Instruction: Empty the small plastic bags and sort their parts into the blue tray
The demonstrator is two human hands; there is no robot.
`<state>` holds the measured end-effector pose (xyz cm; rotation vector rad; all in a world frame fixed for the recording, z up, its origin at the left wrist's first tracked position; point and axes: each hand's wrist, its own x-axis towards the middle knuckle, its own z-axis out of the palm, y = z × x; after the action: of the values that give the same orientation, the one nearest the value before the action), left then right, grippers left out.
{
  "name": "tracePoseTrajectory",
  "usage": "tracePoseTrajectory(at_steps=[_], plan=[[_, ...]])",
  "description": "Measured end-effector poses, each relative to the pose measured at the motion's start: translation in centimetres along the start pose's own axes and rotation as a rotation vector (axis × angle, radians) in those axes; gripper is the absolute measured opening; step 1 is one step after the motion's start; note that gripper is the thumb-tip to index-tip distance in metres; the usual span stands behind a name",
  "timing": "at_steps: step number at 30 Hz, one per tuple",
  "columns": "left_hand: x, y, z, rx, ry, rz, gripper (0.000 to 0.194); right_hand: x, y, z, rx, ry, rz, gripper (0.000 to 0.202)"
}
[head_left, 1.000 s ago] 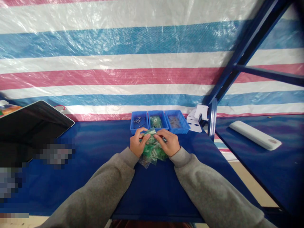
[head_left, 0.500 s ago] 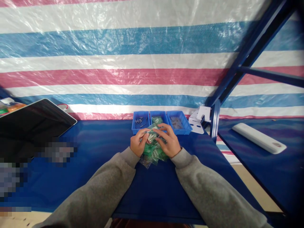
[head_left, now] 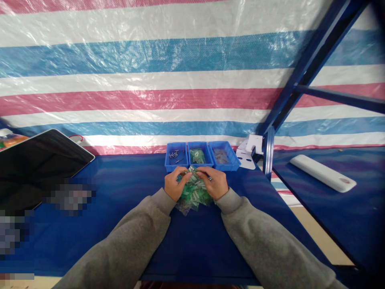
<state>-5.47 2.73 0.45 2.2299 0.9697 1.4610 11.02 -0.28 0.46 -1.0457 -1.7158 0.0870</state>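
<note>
Both hands pinching, nearly together

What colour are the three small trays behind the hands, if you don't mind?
Blue trays, clearest in the head view.

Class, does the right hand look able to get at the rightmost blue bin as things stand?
Probably yes: the bin is open-topped, just beyond the right hand, with nothing seen between. Its fingers seem busy at a small bag, though.

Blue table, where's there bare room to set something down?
The table is bare between the black screen and the left hand, and between the gray sleeves, below the green packets. It's crowded around those packets, the right hand and the three blue bins.
</note>
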Motion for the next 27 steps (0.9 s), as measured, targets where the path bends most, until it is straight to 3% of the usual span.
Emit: tracePoseTrajectory(at_steps=[5, 8, 11, 15, 20, 24, 27], plan=[[-0.2, 0.1, -0.1, 0.010, 0.081, -0.024, 0.012, -0.3, -0.5, 0.0, 0.050, -0.025, 0.075, 0.020], [-0.3, 0.1, -0.2, -0.018, 0.091, 0.002, 0.017, -0.3, -0.5, -0.5, 0.103, -0.091, 0.018, 0.024], [-0.3, -0.3, -0.1, -0.153, 0.057, -0.072, 0.016, -0.2, -0.2, -0.8, 0.106, -0.134, -0.042, 0.033], [-0.4, -0.5, -0.1, -0.342, -0.034, -0.188, 0.024, 0.1, 0.1, -0.5, 0.046, -0.093, -0.086, 0.035], [-0.1, 0.3, -0.7, -0.194, -0.121, -0.062, 0.027, 0.3, 0.2, -0.3, 0.001, -0.038, -0.040, 0.018], [0.3, 0.8, -0.8, -0.053, -0.030, 0.060, 0.020, -0.1, 0.3, -0.2, -0.058, 0.008, 0.030, 0.016], [0.2, 0.8, -0.5, -0.007, -0.017, 0.026, 0.018, -0.3, 0.2, -0.2, -0.004, -0.011, 0.089, 0.019]])
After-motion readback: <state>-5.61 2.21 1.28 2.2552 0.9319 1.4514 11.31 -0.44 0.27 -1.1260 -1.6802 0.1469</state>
